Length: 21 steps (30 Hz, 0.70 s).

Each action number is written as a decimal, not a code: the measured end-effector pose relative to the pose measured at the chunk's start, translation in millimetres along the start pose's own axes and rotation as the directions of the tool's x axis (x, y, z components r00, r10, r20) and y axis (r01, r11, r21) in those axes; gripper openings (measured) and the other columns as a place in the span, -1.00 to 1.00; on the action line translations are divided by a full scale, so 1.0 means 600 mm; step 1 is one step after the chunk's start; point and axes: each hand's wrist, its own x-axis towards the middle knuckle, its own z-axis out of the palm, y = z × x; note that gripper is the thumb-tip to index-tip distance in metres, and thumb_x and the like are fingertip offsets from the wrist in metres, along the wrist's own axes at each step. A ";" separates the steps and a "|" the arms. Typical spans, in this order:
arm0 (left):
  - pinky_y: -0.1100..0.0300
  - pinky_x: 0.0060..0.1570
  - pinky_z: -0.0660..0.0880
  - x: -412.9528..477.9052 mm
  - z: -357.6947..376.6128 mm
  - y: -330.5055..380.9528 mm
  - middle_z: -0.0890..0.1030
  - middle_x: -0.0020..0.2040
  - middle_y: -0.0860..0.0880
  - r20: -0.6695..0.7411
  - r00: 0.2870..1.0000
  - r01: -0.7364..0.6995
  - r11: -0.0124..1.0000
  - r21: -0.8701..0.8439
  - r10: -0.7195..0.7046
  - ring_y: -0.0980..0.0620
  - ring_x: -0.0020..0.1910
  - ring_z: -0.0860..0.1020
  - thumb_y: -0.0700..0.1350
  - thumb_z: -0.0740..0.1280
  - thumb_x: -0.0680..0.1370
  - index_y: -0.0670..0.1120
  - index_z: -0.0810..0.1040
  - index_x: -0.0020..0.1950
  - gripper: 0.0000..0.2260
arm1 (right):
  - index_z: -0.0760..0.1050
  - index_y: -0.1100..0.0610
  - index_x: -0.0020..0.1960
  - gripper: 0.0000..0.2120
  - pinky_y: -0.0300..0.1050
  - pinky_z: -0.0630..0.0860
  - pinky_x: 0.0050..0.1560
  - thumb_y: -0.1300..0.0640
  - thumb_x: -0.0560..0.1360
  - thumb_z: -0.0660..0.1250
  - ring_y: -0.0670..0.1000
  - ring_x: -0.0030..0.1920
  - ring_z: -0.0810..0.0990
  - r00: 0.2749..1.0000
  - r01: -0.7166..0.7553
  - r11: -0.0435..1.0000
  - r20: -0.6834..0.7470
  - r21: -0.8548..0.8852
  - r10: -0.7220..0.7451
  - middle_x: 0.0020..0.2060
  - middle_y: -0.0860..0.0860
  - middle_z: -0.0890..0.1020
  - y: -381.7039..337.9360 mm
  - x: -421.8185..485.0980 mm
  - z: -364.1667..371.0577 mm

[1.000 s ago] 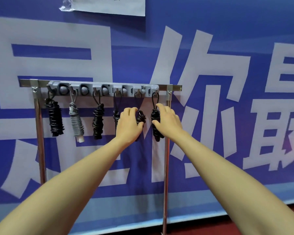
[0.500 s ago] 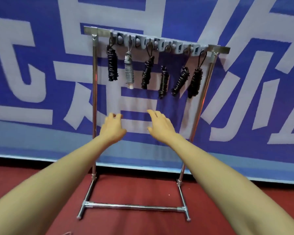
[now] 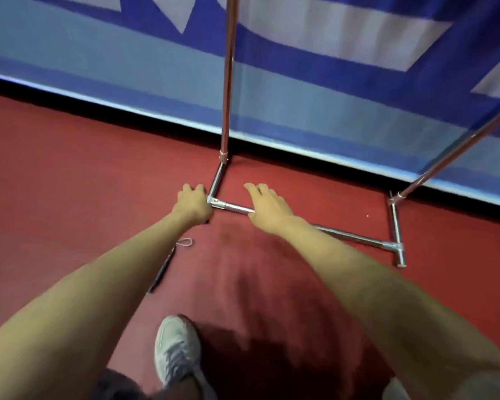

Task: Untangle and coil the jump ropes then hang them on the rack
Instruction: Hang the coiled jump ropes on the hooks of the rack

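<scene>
Rope [image 3: 164, 269]: one dark, slim length of it lay on the red floor [image 3: 70, 183], with a small pale loop at its far end. It sat just under the left forearm and near the left front corner of the rack [image 3: 352, 236]. It was too blurred to tell whether it was coiled or tangled. Only the rack's lower part was in view: two upright poles and a chrome base bar, standing near the floor's far edge, where a blue and white banner [image 3: 315, 90] hung. The left hand [image 3: 192, 202] was over the corner joint of the base, knuckles up and fingers curled under. Its palm was hidden, so I cannot tell whether it held anything. The right hand [image 3: 267, 204] was over the base bar, just right of that joint, wide with fingers stretched forward and nothing in it. Whether either hand touched the metal was unclear. A grey shoe [image 3: 176, 347] stood on the floor at the near edge, between the two forearms.
</scene>
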 end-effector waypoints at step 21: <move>-0.13 0.12 0.39 0.087 0.254 -0.274 0.44 0.27 -0.23 0.085 0.988 0.110 0.976 0.186 -0.127 -0.27 0.25 0.43 -0.12 0.31 0.56 -0.06 0.30 0.44 -0.54 | 0.26 0.15 0.47 -0.52 0.01 0.28 0.36 0.05 0.59 0.23 0.20 0.36 0.34 0.975 -0.052 0.952 0.224 0.301 -0.017 0.33 0.20 0.43 -0.022 0.141 0.399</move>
